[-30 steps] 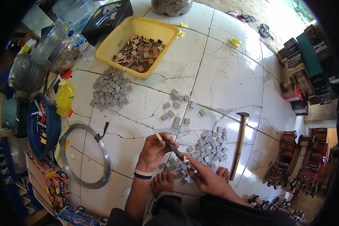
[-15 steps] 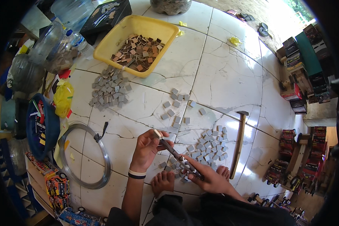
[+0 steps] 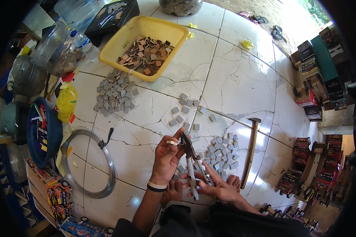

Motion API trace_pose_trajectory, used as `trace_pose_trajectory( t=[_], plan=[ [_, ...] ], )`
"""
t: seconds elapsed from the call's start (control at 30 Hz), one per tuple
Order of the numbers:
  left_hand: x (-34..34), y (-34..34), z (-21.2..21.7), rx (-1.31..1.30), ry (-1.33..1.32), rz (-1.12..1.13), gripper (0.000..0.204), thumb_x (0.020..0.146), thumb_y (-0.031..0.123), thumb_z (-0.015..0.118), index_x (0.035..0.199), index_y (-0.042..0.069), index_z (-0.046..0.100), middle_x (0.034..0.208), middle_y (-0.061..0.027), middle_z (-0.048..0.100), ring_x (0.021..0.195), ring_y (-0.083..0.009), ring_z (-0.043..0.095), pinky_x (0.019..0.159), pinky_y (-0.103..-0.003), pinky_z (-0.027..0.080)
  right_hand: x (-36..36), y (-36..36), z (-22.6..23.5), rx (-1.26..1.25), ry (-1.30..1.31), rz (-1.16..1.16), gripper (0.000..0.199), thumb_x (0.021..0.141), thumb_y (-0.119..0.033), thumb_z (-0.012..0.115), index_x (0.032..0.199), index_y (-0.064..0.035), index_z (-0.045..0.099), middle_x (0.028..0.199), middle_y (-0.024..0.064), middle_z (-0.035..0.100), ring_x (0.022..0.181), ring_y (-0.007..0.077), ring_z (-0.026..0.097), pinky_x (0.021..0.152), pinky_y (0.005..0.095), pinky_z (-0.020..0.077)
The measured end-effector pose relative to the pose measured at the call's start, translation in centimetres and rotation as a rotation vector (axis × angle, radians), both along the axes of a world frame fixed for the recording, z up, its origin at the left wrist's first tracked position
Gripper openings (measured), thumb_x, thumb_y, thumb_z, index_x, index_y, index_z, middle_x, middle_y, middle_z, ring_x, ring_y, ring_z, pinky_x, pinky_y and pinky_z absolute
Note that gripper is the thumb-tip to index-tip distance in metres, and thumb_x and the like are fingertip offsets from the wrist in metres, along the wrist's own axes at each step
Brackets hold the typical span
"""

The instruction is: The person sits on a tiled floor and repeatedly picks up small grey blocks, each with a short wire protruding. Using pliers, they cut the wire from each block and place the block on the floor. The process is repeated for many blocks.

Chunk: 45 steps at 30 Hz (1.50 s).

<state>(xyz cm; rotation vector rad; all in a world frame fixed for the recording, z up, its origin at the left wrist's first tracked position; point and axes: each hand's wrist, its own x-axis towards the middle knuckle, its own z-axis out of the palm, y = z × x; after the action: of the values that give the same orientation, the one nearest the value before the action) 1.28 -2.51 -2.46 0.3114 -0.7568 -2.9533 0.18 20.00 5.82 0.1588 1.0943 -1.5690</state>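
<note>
Between the thumb and fingers of my left hand is a small pale square wooden piece. A thin line, perhaps wire, seems to run from the piece toward the tool. My right hand grips a pair of pliers by worn white handles, which are spread apart. The dark jaws point up beside my left fingertips; whether they touch anything is hard to tell. Below and right of the pliers, many grey-topped square pieces lie loose on the tiles, close to my bare feet.
A coil of clear wire or tubing lies at the left. A hammer rests at the right. Farther off are a yellow basin of brown squares and a grey heap of squares. Toy trucks line the right side.
The pliers have swung from slanting toward the piece to nearly upright, and their handles have spread. My left hand has shifted slightly right, with the wooden piece still in it.
</note>
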Motion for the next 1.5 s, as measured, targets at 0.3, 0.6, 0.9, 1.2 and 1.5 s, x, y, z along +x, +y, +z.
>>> trace_pose_trajectory(
  t=[0.3,0.6,0.9,1.2,1.5],
  plan=[
    [0.0,0.8,0.1,-0.031,-0.048,0.029,0.028,0.099,0.015,0.077,0.122,0.007,0.063,0.161,-0.0178,0.049,0.145,-0.0338,0.055,0.113,-0.044,0.058,0.0,-0.1,1.3,0.090,-0.036,-0.032,0.084,0.112,-0.026,0.059,0.174,-0.0142,0.004,0.166,0.0266,0.035,0.154,0.0320,0.037,0.116,0.0422,0.0466],
    [0.0,0.9,0.2,-0.037,-0.063,0.036,0.027,0.100,0.014,0.077,0.121,0.006,0.062,0.161,-0.0177,0.049,0.145,-0.0334,0.055,0.114,-0.044,0.057,0.6,0.1,0.4,0.063,-0.014,-0.074,0.081,0.111,-0.021,0.062,0.173,-0.0121,0.011,0.150,0.0154,0.049,0.138,0.0227,0.051,0.110,0.0326,0.0460],
    [0.1,1.4,-1.2,-0.019,-0.076,-0.006,0.020,0.101,0.010,0.073,0.119,0.004,0.064,0.160,-0.0183,0.052,0.142,-0.0343,0.058,0.114,-0.045,0.056,2.4,-1.0,-4.1,0.084,0.048,0.089,0.026,0.104,-0.029,0.075,0.112,-0.0047,0.067,0.078,-0.0011,0.061,0.070,0.0099,0.056,0.066,0.0298,0.0446],
    [-1.7,1.2,-0.8,-0.371,-0.177,0.036,0.028,0.105,0.008,0.068,0.131,-0.002,0.066,0.151,-0.0227,0.061,0.143,-0.0312,0.058,0.119,-0.039,0.048,2.9,-0.8,-5.8,0.617,0.772,-0.040,0.024,0.098,-0.019,0.075,0.115,-0.0056,0.065,0.077,0.0147,0.063,0.071,0.0219,0.063,0.069,0.0381,0.0505],
    [-3.9,0.9,-0.8,-1.506,-0.227,0.066,0.042,0.092,0.009,0.077,0.132,0.000,0.067,0.126,-0.0173,0.073,0.115,-0.0332,0.070,0.099,-0.038,0.053,0.0,1.6,-4.7,0.560,0.490,-0.342,0.057,0.114,-0.027,0.054,0.160,0.0017,0.036,0.141,0.0174,0.063,0.125,0.0269,0.065,0.102,0.0395,0.0528]
  ],
)
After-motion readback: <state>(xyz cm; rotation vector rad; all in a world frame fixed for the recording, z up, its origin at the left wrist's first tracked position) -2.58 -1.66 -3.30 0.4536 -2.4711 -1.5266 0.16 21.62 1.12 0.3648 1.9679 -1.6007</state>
